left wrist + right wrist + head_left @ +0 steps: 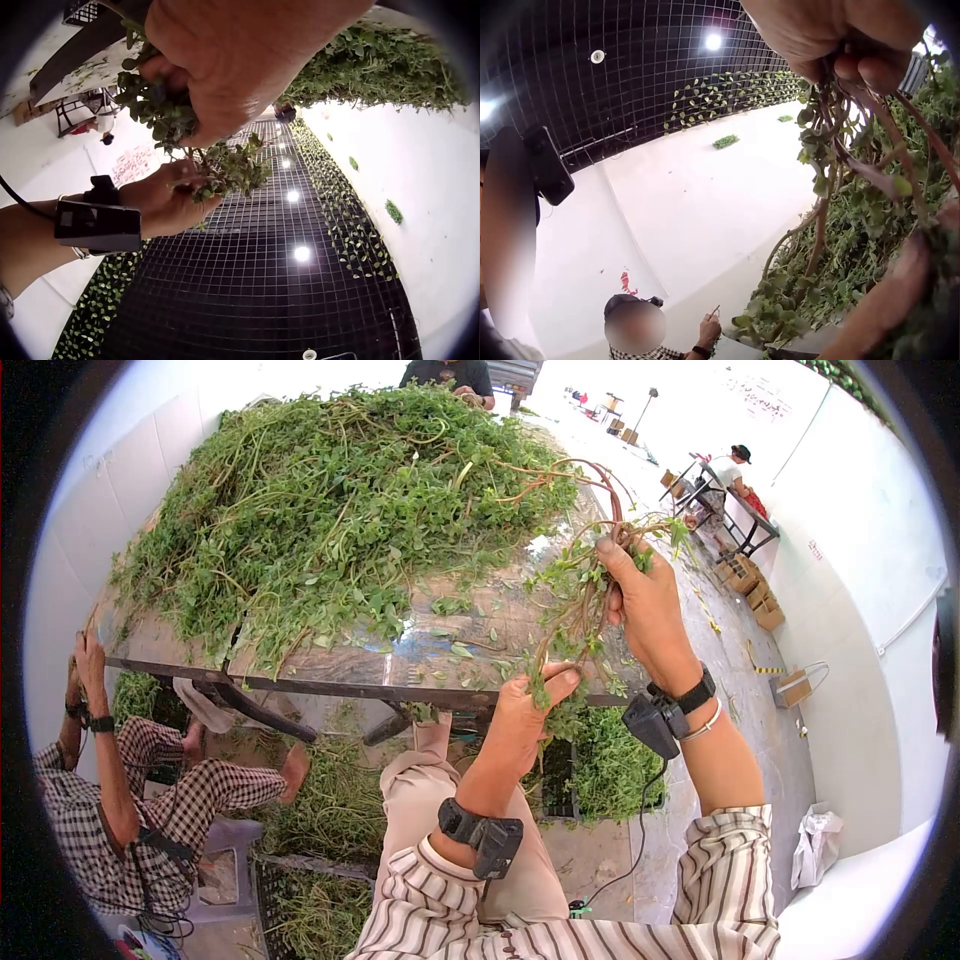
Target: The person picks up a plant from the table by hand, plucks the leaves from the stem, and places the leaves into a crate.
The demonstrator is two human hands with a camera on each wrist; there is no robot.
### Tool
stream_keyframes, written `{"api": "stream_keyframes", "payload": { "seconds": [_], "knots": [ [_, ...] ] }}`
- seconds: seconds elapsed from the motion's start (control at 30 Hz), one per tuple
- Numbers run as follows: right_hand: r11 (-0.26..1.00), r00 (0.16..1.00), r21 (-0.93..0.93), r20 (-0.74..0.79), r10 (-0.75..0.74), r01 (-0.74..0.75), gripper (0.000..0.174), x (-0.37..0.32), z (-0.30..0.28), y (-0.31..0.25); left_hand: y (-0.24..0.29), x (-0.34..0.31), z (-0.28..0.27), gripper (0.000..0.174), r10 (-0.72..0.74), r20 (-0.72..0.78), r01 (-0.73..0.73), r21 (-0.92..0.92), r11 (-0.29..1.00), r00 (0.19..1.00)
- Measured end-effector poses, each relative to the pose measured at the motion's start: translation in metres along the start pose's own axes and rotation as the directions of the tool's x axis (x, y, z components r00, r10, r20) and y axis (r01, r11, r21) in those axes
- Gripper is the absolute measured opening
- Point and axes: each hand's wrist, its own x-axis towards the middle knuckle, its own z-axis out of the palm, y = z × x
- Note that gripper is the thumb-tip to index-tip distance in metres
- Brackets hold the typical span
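My right hand (650, 600) grips a bunch of leafy green stems (575, 605) over the table's near right corner. Long reddish stems arch up from that grip toward the pile. Lower down, my left hand (530, 715) pinches the leafy end of the same bunch, its thumb on top. In the left wrist view, the left hand (225, 71) curls round small rounded leaves, with the right hand (169, 199) close below. From the right wrist, bent fingers of the right hand (847, 34) close over several thick brownish stems (877, 169).
A large heap of greens (340, 520) covers much of the wooden table (460, 615). Crates of greens (615, 760) stand below its edge. A person in checked clothes (150, 800) sits at left; another person (450, 375) is behind the heap. A cable (640, 840) hangs from my right wrist.
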Motion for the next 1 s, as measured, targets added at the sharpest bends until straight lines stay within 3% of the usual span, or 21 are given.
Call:
{"api": "stream_keyframes", "payload": {
  "seconds": [0.2, 0.27, 0.37, 0.5, 0.57, 0.7, 0.83, 0.9, 1.0],
  "knots": [
    [1.000, 1.000, -0.007, 0.005, 0.014, -0.014, 0.032, -0.001, -0.001, 0.004, 0.002, 0.000, 0.001, 0.027, -0.013, -0.059, 0.011, -0.020, 1.000, 0.998],
    [1.000, 1.000, -0.008, 0.009, 0.005, -0.005, 0.031, -0.001, -0.001, 0.006, -0.003, 0.003, -0.001, 0.023, 0.030, -0.019, -0.032, -0.114, 0.993, 0.999],
    [1.000, 1.000, 0.012, 0.025, 0.019, -0.019, 0.029, -0.002, -0.001, 0.008, -0.010, 0.007, -0.003, 0.018, 0.131, -0.032, -0.134, -0.117, 0.984, 0.991],
    [0.995, 0.998, 0.097, -0.064, -0.022, 0.028, 0.027, 0.002, -0.006, 0.007, -0.016, 0.010, -0.013, 0.016, 0.073, -0.109, -0.078, -0.039, 0.996, 0.991],
    [0.991, 0.991, 0.112, -0.118, -0.056, 0.069, 0.024, 0.004, -0.017, 0.002, -0.013, 0.009, -0.009, 0.016, 0.097, -0.227, -0.100, -0.001, 0.995, 0.969],
    [0.978, 0.980, 0.182, -0.190, -0.065, 0.101, 0.022, 0.000, -0.045, 0.004, -0.010, 0.010, -0.005, 0.018, 0.113, -0.275, -0.131, -0.050, 0.990, 0.955],
    [0.992, 0.947, 0.097, -0.319, -0.051, 0.086, 0.021, -0.018, -0.086, 0.021, 0.000, 0.008, -0.014, 0.014, 0.075, -0.120, -0.091, -0.135, 0.987, 0.990],
    [0.996, 0.925, 0.064, -0.379, -0.026, 0.054, 0.022, -0.031, -0.111, 0.034, 0.003, 0.009, -0.014, 0.014, 0.080, -0.190, -0.119, -0.204, 0.972, 0.978],
    [0.996, 0.868, -0.083, -0.495, -0.029, -0.014, 0.027, -0.053, -0.155, 0.062, 0.003, 0.010, -0.022, 0.015, 0.102, -0.149, -0.139, -0.268, 0.953, 0.984]
  ]
}}
